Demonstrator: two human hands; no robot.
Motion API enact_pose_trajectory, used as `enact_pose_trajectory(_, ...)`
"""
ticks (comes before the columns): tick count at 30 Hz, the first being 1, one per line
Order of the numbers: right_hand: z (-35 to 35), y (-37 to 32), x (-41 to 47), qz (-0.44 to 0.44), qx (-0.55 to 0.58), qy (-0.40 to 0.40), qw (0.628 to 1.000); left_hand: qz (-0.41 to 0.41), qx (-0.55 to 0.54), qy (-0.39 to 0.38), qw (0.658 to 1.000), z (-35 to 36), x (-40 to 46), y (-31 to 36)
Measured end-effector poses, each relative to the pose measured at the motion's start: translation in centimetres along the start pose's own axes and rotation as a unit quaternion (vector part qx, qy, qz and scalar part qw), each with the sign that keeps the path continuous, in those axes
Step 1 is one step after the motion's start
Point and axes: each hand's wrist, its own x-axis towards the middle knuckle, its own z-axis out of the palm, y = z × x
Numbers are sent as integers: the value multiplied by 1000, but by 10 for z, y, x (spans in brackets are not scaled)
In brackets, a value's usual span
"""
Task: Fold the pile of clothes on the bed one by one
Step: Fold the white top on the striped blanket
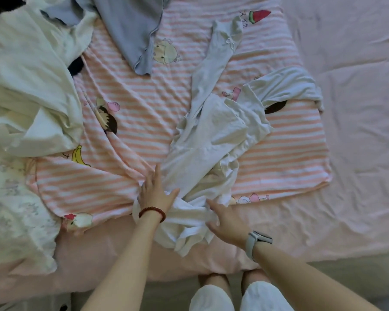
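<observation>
The white garment point(213, 140) lay crumpled across the middle of the bed point(357, 108), on top of a pink-and-white striped cloth point(144, 122) printed with cartoon figures, a banana and a strawberry. One long narrow part of it stretched away toward the far side; its near end bunched up at the bed's front edge, between the two hands. What kind of garment it was could not be made out through the folds.

The left hand point(154, 194), with a red bead bracelet point(152, 213) on its wrist, rested flat on the bunched near end, fingers point(156, 176) straight and spread, thumb pointing right. The right hand point(226, 221), with a pale wristwatch point(255, 241) on its wrist, reached in from the right with its fingers loosely extended, the tips touching or just slipped under a fold of the white fabric; whether they pinched it could not be told.

At the left, a heap of cream and white clothes point(29, 86) spilled over the striped cloth, cut off by the picture's edge, with a dark item partly hidden beneath it. A grey-blue garment point(133, 34) with a ruffled hem lay at the far side, its upper part out of view. A pale patterned cloth point(11, 209) hung over the near left corner. Below the bed's edge, the person's knees in white shorts point(238, 297) showed.
</observation>
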Motion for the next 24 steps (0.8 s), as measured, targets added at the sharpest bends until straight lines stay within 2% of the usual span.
enact_pose_trajectory(2,11,1,-1,2,-22,-21,1000,-34,-35,-15,999,3,3,-5)
enact_pose_trajectory(4,14,-3,-3,18,17,-26,999,-14,-75,-20,997,-2,-3,-3)
enact_pose_trajectory(6,11,-11,-6,12,10,-45,999,23,-213,-57,975,-14,-15,1)
enact_pose_trajectory(7,8,-12,-8,4,18,-45,999,33,-314,-79,945,-23,-24,4)
enact_pose_trajectory(8,5,-11,-10,-8,39,-31,999,30,-422,-102,901,-34,-33,5)
enact_pose_trajectory(9,2,-10,-15,-17,62,-7,998,21,-528,-130,839,-42,-41,5)
enact_pose_trajectory(10,-2,-9,-20,-31,70,28,997,5,-599,-143,788,-50,-49,1)
enact_pose_trajectory(11,-7,-9,-24,-50,67,64,994,-15,-640,-124,758,-55,-55,-3)
enact_pose_trajectory(12,-13,-7,-27,-66,58,93,992,-40,-631,-66,772,-60,-57,-7)
enact_pose_trajectory(13,-19,-7,-29,-74,49,115,989,-77,-572,9,817,-62,-55,-11)
enact_pose_trajectory(14,-26,-9,-28,-75,45,138,987,-109,-465,78,875,-59,-51,-17)
enact_pose_trajectory(15,-31,-10,-25,-71,49,162,983,-136,-352,112,919,-54,-46,-24)
enact_pose_trajectory(16,-37,-13,-20,-69,59,188,978,-155,-269,120,943,-48,-41,-31)
enact_pose_trajectory(18,-47,-20,-5,-64,79,233,967,-152,-182,103,966,-39,-33,-38)
enact_pose_trajectory(22,-73,-35,26,-71,73,272,957,-45,-243,49,968,-49,-11,-15)
enact_pose_trajectory(24,-85,-43,44,-65,58,264,961,-20,-256,31,966,-50,7,-1)
